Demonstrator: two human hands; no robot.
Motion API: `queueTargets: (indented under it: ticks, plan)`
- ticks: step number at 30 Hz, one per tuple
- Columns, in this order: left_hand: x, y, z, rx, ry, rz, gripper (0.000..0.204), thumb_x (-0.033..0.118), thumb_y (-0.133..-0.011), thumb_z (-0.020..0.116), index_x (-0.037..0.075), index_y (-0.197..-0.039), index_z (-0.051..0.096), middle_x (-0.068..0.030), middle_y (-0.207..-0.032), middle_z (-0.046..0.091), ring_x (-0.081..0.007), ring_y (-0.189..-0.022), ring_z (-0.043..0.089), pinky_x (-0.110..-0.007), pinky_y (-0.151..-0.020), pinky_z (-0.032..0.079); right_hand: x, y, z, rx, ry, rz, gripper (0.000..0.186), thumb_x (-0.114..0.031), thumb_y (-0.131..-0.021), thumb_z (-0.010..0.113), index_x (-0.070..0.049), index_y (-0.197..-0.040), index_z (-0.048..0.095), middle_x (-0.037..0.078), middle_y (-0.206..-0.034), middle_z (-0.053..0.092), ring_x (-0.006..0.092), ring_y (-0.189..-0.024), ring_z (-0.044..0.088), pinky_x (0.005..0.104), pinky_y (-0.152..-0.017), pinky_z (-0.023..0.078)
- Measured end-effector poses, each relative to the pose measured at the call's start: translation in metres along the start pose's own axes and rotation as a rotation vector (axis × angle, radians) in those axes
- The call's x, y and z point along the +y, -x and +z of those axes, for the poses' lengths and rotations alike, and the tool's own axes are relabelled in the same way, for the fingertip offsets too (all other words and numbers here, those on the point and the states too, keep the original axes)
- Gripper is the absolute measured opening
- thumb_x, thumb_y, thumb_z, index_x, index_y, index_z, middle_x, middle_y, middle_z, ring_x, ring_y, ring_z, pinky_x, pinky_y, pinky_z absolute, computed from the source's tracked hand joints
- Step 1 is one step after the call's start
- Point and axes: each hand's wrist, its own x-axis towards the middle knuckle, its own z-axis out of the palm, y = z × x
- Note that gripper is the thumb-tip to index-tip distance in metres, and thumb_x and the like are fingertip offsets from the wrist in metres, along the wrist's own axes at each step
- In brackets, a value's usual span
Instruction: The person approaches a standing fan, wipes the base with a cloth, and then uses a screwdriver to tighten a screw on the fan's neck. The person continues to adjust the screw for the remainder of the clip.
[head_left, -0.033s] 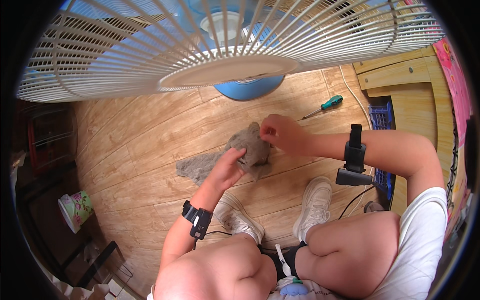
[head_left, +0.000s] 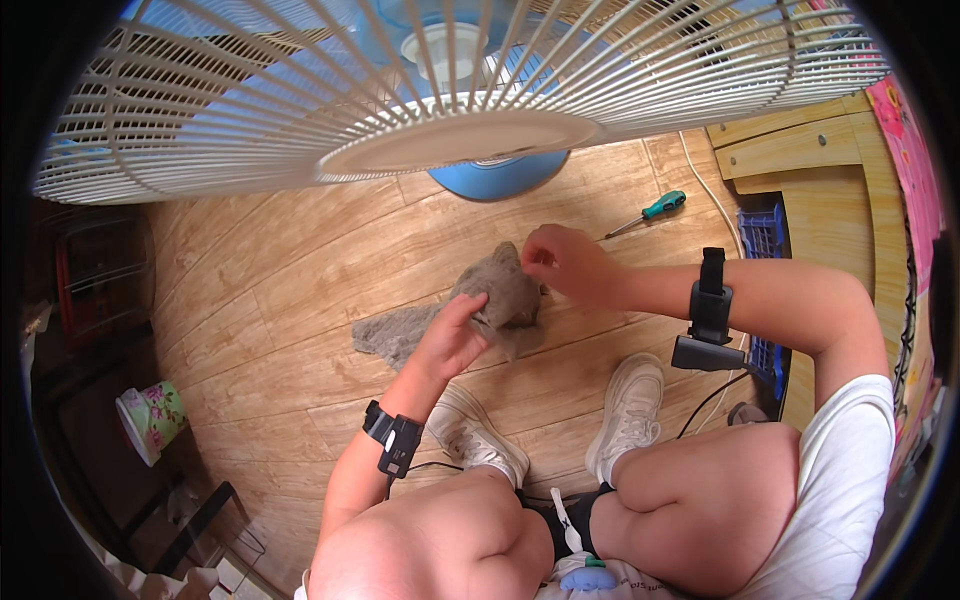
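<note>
A bunched grey cloth hangs in front of me above the wooden floor, its long tail trailing to the left. My left hand grips it from the near left side, thumb pressed on top. Against the cloth's upper right edge, my right hand has its fingers curled in a pinch. Part of the right fingers is turned away from view. A dark patch shows under the bunched cloth; I cannot tell what it is. Just beyond stands a large fan with a white wire grille and a blue base.
A green-handled screwdriver lies on the floor beyond my right hand. To the right are a white cable, a blue plastic basket and a wooden cabinet. A flowered paper bin sits left. My shoes are close below.
My right hand and the top of the cloth have shifted very slightly upward in the view. My left hand keeps its grip almost unmoved.
</note>
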Motion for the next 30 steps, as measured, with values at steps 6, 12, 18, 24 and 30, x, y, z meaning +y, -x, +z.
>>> queueTargets:
  ticks: [6, 12, 18, 24, 30]
  plan:
    - [0.010, -0.001, 0.006, -0.045, 0.344, 0.033, 0.041, 0.014, -0.093, 0.039, -0.006, -0.129, 0.033, -0.0190, -0.132, 0.041, -0.0296, -0.122, 0.040, -0.041, -0.104, 0.031, -0.001, -0.002, -0.007, -0.103, 0.121, -0.053, 0.009, -0.013, -0.075, 0.062, -0.005, -0.080, 0.060, 0.011, -0.080, 0.060, 0.0272, -0.078, 0.058, 0.0377, -0.068, 0.045]
    - [0.012, 0.000, 0.017, -0.076, 0.443, 0.034, 0.043, 0.016, -0.095, 0.035, -0.005, -0.131, 0.029, -0.0210, -0.135, 0.036, -0.0326, -0.126, 0.035, -0.046, -0.106, 0.027, -0.003, 0.003, -0.005, -0.176, 0.196, -0.240, 0.013, -0.011, -0.072, 0.062, -0.006, -0.084, 0.060, 0.009, -0.082, 0.060, 0.0284, -0.080, 0.058, 0.0382, -0.069, 0.045]
    - [0.012, -0.001, 0.021, -0.092, 0.412, 0.016, 0.044, 0.017, -0.095, 0.034, -0.004, -0.132, 0.028, -0.0203, -0.135, 0.036, -0.0321, -0.126, 0.034, -0.045, -0.106, 0.027, -0.008, 0.002, -0.003, -0.189, 0.133, -0.227, 0.017, -0.010, -0.070, 0.063, -0.006, -0.086, 0.059, 0.010, -0.081, 0.058, 0.0289, -0.078, 0.057, 0.0384, -0.068, 0.044]
    - [0.006, 0.000, 0.018, -0.114, 0.404, -0.027, 0.045, 0.018, -0.095, 0.035, -0.003, -0.133, 0.027, -0.0186, -0.136, 0.035, -0.0319, -0.126, 0.034, -0.044, -0.107, 0.026, -0.008, -0.003, -0.003, -0.202, 0.336, -0.404, 0.013, -0.011, -0.070, 0.064, -0.005, -0.081, 0.058, 0.010, -0.080, 0.058, 0.0306, -0.078, 0.056, 0.0389, -0.068, 0.044]
    - [0.009, -0.004, 0.013, -0.096, 0.451, -0.031, 0.044, 0.018, -0.094, 0.037, -0.003, -0.132, 0.030, -0.0182, -0.135, 0.038, -0.0320, -0.126, 0.034, -0.044, -0.107, 0.025, 0.009, -0.016, -0.022, -0.112, 0.326, -0.381, 0.008, -0.015, -0.077, 0.059, -0.007, -0.078, 0.058, 0.010, -0.078, 0.059, 0.0316, -0.079, 0.057, 0.0402, -0.067, 0.044]
